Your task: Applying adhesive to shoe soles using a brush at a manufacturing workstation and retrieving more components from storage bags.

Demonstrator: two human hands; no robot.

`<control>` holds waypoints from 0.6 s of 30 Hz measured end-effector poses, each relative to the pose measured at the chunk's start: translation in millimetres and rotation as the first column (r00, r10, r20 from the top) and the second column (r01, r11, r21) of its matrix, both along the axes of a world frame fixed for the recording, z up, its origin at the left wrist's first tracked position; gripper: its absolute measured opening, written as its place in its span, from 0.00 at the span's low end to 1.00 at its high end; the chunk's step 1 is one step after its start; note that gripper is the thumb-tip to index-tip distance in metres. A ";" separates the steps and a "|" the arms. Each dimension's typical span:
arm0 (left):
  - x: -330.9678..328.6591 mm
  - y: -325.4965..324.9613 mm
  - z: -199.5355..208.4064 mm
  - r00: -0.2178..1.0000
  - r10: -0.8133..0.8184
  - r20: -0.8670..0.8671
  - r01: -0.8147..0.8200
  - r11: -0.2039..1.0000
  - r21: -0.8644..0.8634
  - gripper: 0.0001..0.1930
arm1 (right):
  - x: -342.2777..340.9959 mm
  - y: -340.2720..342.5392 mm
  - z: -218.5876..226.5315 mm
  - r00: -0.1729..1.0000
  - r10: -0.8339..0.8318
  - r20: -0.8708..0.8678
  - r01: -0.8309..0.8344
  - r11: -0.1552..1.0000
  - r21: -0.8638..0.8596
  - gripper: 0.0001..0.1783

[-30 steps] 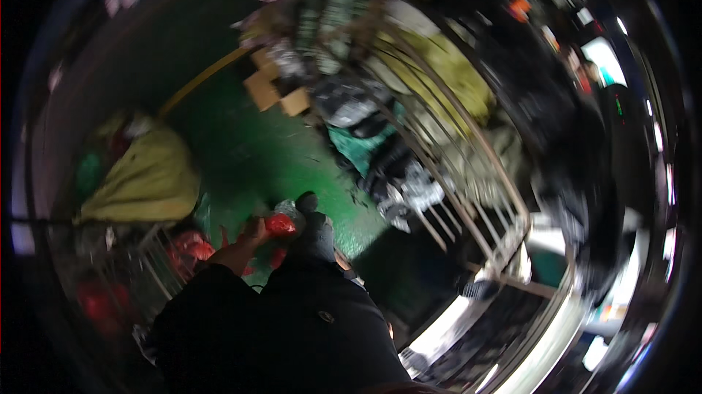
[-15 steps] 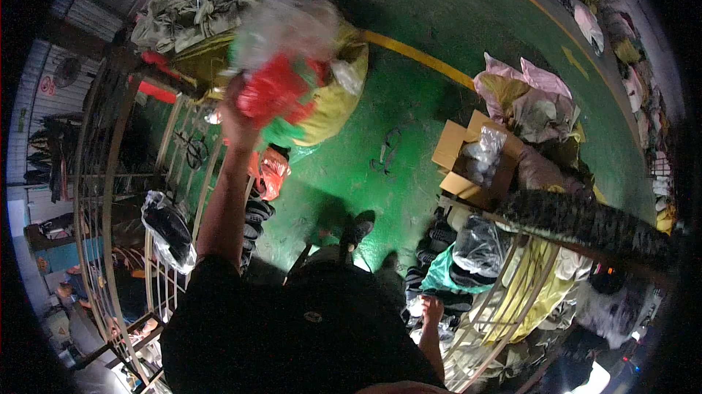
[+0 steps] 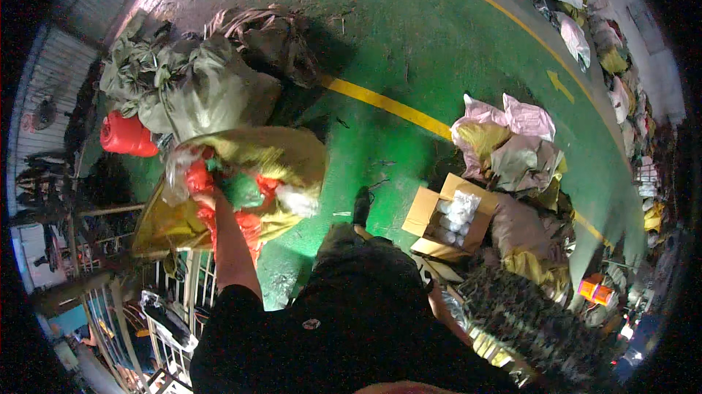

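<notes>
On my remote feed I had green floor (image 3: pixel 351 145) mid-view. Yellow sack (image 3: pixel 296 164) lay left, mouth open; cardboard box (image 3: pixel 419 211) sat open at right. Red plastic bag (image 3: pixel 197 175) was at the sack's mouth, left hand (image 3: pixel 208 196) closed on it. Right hand (image 3: pixel 431 289): couldn't tell its grip.

Black short-sleeved top (image 3: pixel 365 346), small pale oval badge (image 3: pixel 311 324), seemingly dark trousers (image 3: pixel 358 255)
</notes>
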State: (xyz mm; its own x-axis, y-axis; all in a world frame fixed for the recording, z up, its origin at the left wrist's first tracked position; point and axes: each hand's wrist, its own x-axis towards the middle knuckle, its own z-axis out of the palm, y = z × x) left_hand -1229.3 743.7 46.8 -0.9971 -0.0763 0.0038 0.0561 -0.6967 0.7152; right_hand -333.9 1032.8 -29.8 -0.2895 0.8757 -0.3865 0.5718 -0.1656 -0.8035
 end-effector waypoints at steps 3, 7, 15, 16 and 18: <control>25.2 -136.7 12.5 0.972 -0.234 0.037 0.222 0.953 0.207 0.29 | -163.5 134.6 -3.5 0.999 -0.018 -0.046 -0.020 0.700 -0.713 0.21; 116.6 -54.1 32.0 0.952 -0.269 0.143 0.244 0.955 0.171 0.29 | -384.3 313.2 116.9 0.904 0.382 0.192 -0.321 0.903 -0.287 0.24; 80.2 133.3 47.7 0.835 -0.455 0.310 0.476 0.880 0.011 0.29 | -571.1 567.1 138.3 0.968 0.200 0.149 -0.152 0.948 -0.279 0.15; 69.1 137.6 62.7 0.815 -0.461 0.350 0.506 0.861 -0.046 0.29 | -599.3 565.6 142.9 0.892 0.309 0.329 -0.223 0.935 -0.275 0.15; 35.3 144.3 91.3 0.778 -0.457 0.431 0.562 0.813 -0.151 0.29 | -626.9 580.1 130.5 0.683 0.558 0.472 -0.350 0.817 -0.458 0.16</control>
State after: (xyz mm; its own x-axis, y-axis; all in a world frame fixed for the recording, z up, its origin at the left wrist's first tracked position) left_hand -1194.0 888.0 138.1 -0.8195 0.3954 -0.4150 -0.5494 -0.3354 0.7653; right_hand -960.8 1612.9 100.8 -0.2568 0.4966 -0.8291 0.9635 0.0647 -0.2596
